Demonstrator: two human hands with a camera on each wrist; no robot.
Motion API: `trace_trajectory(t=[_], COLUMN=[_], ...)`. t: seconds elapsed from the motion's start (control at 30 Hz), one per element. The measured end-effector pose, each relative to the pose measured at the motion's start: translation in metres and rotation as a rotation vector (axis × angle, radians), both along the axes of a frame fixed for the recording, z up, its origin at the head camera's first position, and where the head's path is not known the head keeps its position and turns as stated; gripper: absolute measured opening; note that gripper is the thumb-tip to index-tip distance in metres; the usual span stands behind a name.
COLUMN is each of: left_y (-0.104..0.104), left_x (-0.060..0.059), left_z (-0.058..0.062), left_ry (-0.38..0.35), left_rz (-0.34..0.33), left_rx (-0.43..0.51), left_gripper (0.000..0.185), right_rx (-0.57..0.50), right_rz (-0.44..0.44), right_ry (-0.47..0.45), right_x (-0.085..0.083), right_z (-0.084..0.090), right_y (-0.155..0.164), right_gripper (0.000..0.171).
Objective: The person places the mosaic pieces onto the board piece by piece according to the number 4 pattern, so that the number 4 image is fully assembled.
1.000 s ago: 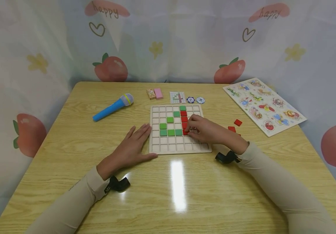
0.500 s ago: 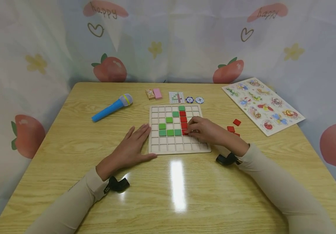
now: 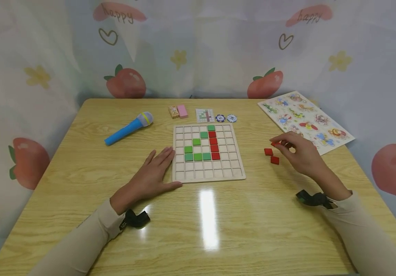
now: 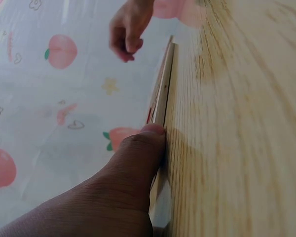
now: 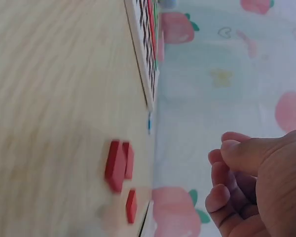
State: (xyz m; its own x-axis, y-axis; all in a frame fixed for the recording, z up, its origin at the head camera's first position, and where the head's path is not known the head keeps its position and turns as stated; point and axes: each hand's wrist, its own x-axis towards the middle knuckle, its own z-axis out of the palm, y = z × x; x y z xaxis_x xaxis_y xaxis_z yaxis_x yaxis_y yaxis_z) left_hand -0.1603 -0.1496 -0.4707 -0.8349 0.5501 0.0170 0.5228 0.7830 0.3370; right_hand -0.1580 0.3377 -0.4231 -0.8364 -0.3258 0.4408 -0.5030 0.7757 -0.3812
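Observation:
A wooden grid board (image 3: 208, 176) lies mid-table with several green tiles (image 3: 196, 149) and a column of red tiles (image 3: 213, 145) set in its cells. My left hand (image 3: 154, 168) rests flat on the table against the board's left edge; in the left wrist view its thumb (image 4: 133, 168) touches the board's rim (image 4: 163, 98). My right hand (image 3: 287, 143) hovers to the right of the board over three loose red tiles (image 3: 271, 155). In the right wrist view its fingers (image 5: 227, 192) are loosely curled and hold nothing, clear of the loose red tiles (image 5: 118, 163).
Behind the board lie a blue toy microphone (image 3: 128, 127), a pink block (image 3: 182, 111), a pattern card (image 3: 204, 115) and two chips (image 3: 225, 118). An animal peg puzzle (image 3: 304, 120) sits at the far right. A printed curtain surrounds the wooden table (image 3: 218, 230).
My right hand has left the red tile in the board and moved right to the loose red tiles. The left hand has stayed put.

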Motion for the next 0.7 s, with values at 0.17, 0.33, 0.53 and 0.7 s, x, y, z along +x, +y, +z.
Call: trace_trajectory(t=[0.17,0.33,0.53,0.7], left_y=[0.0,-0.001,-0.002,-0.002], left_x=[0.0,0.0,0.0,0.001], left_z=[0.0,-0.002,-0.002,-0.002], left_ry=[-0.001,0.004,0.002,0.004], left_rz=[0.0,0.001,0.0,-0.001], left_rx=[0.003,0.005,0.006,0.006], left_gripper=[0.114,0.114,0.114,0.114], right_rx=[0.011,0.067,0.067,0.071], right_rz=[-0.058,-0.057,-0.044,-0.057], right_ry=[-0.121,-0.215,-0.209,-0.184], right_x=[0.014,0.018,0.021,0.02], right_z=[-0.013,-0.027,-0.033,-0.038], right_y=[0.022,0.026,0.02,0.02], right_gripper=[0.024,0.023,0.021,0.019])
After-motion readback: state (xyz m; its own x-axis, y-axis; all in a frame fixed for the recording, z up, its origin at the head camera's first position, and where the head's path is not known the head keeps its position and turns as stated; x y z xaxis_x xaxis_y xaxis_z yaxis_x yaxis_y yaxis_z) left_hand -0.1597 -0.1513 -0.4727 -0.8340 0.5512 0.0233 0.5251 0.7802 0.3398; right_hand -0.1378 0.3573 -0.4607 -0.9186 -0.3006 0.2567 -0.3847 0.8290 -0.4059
